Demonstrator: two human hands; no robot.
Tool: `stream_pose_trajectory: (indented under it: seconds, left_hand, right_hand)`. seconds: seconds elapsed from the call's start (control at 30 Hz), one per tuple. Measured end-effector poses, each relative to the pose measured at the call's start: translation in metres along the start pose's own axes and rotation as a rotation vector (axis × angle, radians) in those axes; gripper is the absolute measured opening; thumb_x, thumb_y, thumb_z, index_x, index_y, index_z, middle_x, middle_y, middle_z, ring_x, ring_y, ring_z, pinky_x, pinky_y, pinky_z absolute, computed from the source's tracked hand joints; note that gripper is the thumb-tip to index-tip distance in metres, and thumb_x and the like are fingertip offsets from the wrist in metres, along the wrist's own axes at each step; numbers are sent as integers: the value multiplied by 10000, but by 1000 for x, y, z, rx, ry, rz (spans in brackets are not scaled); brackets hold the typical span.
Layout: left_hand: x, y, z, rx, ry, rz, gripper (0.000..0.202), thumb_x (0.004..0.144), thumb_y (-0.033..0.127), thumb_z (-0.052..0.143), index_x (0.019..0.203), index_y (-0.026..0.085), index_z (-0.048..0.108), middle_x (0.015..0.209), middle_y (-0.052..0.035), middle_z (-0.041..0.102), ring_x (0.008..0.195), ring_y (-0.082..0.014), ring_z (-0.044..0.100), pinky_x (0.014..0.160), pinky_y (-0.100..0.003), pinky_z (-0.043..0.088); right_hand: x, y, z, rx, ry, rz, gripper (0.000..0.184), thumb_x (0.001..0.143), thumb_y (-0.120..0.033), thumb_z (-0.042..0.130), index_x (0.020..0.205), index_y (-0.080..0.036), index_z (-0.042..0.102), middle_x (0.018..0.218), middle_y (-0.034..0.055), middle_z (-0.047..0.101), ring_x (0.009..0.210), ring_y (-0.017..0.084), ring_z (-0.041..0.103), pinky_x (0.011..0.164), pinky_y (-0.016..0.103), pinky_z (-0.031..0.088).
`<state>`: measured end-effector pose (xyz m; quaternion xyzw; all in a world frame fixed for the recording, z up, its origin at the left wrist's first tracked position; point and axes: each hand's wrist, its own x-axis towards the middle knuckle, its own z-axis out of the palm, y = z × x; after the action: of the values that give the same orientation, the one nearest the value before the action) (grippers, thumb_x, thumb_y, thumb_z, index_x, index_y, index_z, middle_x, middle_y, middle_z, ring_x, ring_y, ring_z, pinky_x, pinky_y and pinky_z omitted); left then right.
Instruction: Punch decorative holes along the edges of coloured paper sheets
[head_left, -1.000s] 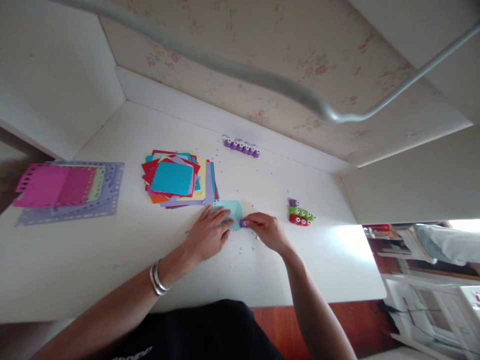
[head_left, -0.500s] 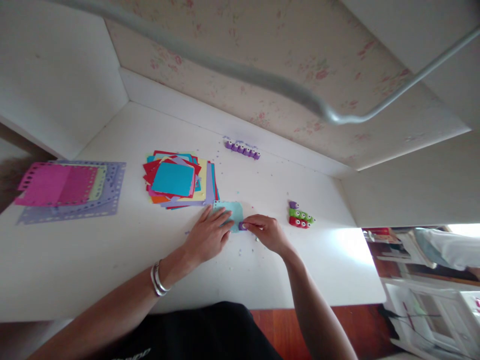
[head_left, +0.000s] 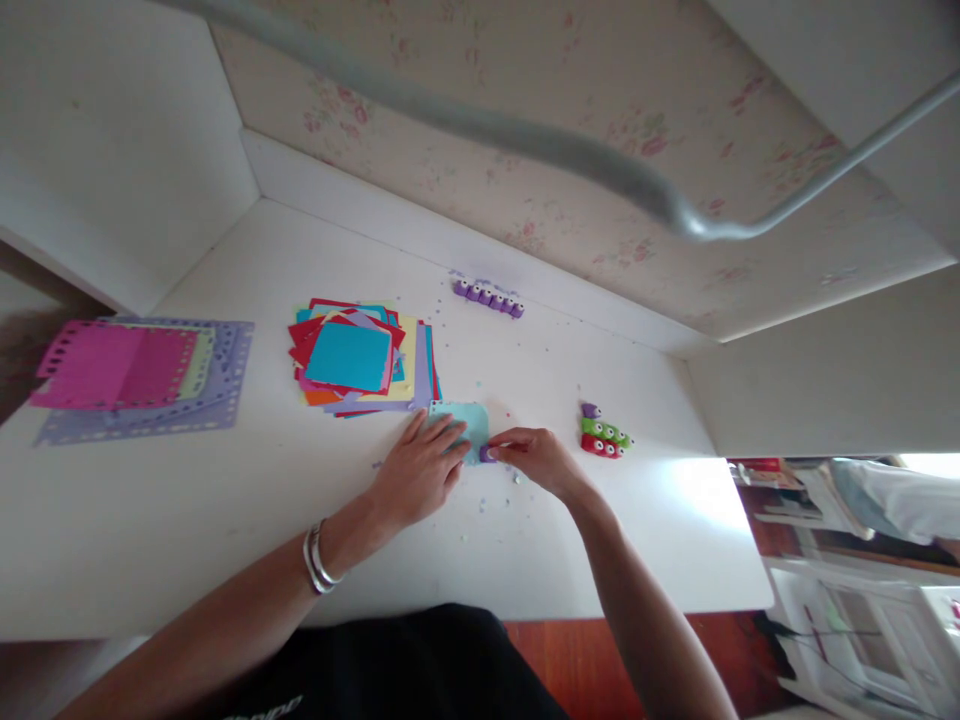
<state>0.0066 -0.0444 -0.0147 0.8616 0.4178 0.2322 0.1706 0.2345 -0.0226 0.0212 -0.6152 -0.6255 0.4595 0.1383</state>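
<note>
My left hand lies flat with fingers stretched over a small light-blue paper square on the white table. My right hand pinches a small purple punch against the square's right edge. Tiny paper bits are scattered around both hands.
A pile of coloured paper squares lies just behind the left hand. Punched pink and lilac sheets sit at the far left. A row of purple punches lies near the back wall, and green, red and purple punches sit right of my hand.
Both hands stay on the blue square and the purple punch; the right hand has shifted only slightly. The view has drifted a little.
</note>
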Motion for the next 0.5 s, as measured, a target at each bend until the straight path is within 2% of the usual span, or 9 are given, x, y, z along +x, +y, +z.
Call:
stream_pose_trajectory:
  seconds: [0.13, 0.33, 0.5]
  left_hand:
    - [0, -1, 1, -4, 3, 2, 302, 896, 217, 503, 1176, 263, 608, 1332, -62, 562, 1293, -251, 436, 1145, -524, 179]
    - [0, -1, 1, 0, -16, -8, 296, 901, 225, 500, 1178, 262, 599, 1344, -47, 555, 1299, -244, 429, 1148, -509, 174]
    - [1, -1, 1, -19, -3, -13, 300, 897, 219, 508, 1178, 263, 605, 1331, -63, 564, 1288, -250, 439, 1143, -527, 176]
  right_hand:
    - [7, -2, -6, -40, -91, 39, 183, 745, -390, 716, 872, -270, 772, 779, -5, 752, 704, 175, 687, 575, 261, 524]
    - [10, -5, -10, -16, -158, 23, 145, 754, -349, 713, 869, -279, 768, 824, -8, 755, 780, 183, 696, 674, 284, 547]
    - [9, -7, -9, -28, -163, -9, 117, 781, -316, 685, 856, -278, 765, 817, -16, 751, 753, 170, 691, 652, 273, 542]
